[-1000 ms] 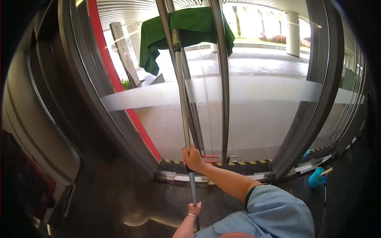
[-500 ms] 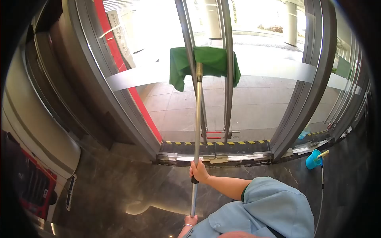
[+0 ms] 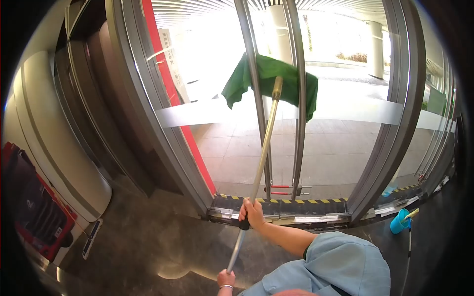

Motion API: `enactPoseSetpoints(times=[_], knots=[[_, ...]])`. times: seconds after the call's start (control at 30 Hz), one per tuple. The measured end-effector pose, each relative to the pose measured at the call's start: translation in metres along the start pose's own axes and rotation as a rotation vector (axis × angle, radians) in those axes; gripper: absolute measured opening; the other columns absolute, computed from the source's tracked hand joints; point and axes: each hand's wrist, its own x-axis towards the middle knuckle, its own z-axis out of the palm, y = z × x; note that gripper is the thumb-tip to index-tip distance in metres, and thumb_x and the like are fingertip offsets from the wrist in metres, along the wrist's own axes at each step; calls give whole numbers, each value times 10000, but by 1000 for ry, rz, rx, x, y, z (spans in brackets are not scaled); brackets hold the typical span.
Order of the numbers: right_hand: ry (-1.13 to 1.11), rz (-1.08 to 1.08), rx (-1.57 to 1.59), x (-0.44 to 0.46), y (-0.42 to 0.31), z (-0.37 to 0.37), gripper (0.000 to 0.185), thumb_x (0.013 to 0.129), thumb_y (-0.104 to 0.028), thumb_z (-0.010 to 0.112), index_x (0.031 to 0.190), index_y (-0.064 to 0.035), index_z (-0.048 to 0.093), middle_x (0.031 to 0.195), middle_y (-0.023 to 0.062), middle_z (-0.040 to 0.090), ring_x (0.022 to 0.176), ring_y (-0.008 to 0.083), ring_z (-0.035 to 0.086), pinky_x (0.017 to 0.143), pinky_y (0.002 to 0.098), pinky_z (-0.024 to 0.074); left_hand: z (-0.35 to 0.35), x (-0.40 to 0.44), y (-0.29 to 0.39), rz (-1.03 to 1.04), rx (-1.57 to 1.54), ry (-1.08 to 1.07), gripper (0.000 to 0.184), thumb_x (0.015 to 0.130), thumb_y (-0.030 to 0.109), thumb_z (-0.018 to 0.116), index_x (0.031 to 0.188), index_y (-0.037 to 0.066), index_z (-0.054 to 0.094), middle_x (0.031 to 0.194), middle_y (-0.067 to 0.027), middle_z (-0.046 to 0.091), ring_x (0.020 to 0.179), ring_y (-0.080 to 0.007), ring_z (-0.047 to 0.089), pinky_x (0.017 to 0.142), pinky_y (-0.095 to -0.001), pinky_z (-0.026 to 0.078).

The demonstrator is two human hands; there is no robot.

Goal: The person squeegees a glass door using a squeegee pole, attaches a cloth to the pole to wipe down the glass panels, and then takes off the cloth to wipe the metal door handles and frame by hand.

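A long metal pole (image 3: 261, 163) slants up and to the right toward the glass doors. My right hand (image 3: 253, 213) is closed around its middle, just above a black collar. Lower down, my left hand (image 3: 226, 278), with a band at the wrist, grips the pole's bottom end. A green cloth (image 3: 239, 81) drapes over the head at the pole's top and spreads against the door, tilted down to the right. The cloth hides whatever head lies beneath it. Two upright metal door edges (image 3: 299, 148) run close to the cloth.
A blue bucket (image 3: 399, 223) with a yellowish tool in it stands right on the dark floor (image 3: 148, 246). At left are a red-and-black machine (image 3: 42, 212) and a flat mop head (image 3: 92, 239). A yellow-black striped threshold (image 3: 306, 201) runs under the doors.
The pole has tipped from nearly upright to leaning right. The green cloth has rotated clockwise and shifted right in view. My left hand has moved slightly left, and the camera view has shifted too.
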Motion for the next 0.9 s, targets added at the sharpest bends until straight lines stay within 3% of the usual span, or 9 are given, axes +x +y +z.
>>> enactPoseSetpoints(times=[0.23, 0.43, 0.57, 0.67, 0.77, 0.9], knots=[[-243, -116, 152, 65, -69, 72, 347, 985, -219, 427, 679, -58, 410, 539, 45, 423, 436, 159, 463, 471, 325, 453, -71, 89, 52, 148, 13, 403, 189, 708, 180, 680, 636, 57, 556, 647, -195, 607, 665, -418, 612, 599, -501, 486], [-410, -182, 208, 83, -124, 130, 277, 1000, -224, 412, 775, -66, 380, 542, 38, 405, 420, 136, 443, 447, 312, 443, -109, 106, 102, 131, -43, 557, 207, 734, 163, 683, 634, 54, 539, 604, -198, 582, 625, -417, 598, 563, -487, 476], [-483, -199, 73, 76, -163, 155, 271, 994, -227, 418, 771, -76, 383, 541, 37, 398, 427, 139, 434, 440, 317, 438, -107, 96, 133, 302, -250, 532, 233, 760, 171, 682, 641, 43, 527, 603, -203, 574, 621, -416, 592, 534, -461, 462], [-507, -234, -2, 85, -198, 160, 307, 995, -259, 422, 751, -76, 384, 535, 31, 401, 424, 135, 437, 436, 310, 437, -103, 88, 148, 407, -465, 293, 340, 810, 273, 705, 654, 33, 522, 531, -101, 529, 502, -226, 577, 498, -379, 441], [-547, -240, -116, 117, -236, 159, 331, 966, -294, 453, 718, -81, 402, 526, 24, 402, 420, 126, 441, 430, 300, 435, -79, 91, 163, 268, -771, -84, 407, 833, 339, 696, 653, 19, 520, 525, -64, 500, 500, -143, 494, 498, -344, 423], [-570, -146, -47, 147, -284, 163, 235, 927, -230, 474, 746, -92, 417, 531, 8, 367, 411, 125, 392, 422, 320, 408, -63, 89, 212, 402, -719, 44, 447, 854, 370, 677, 656, 3, 517, 523, -80, 502, 493, -149, 458, 500, -337, 413]])
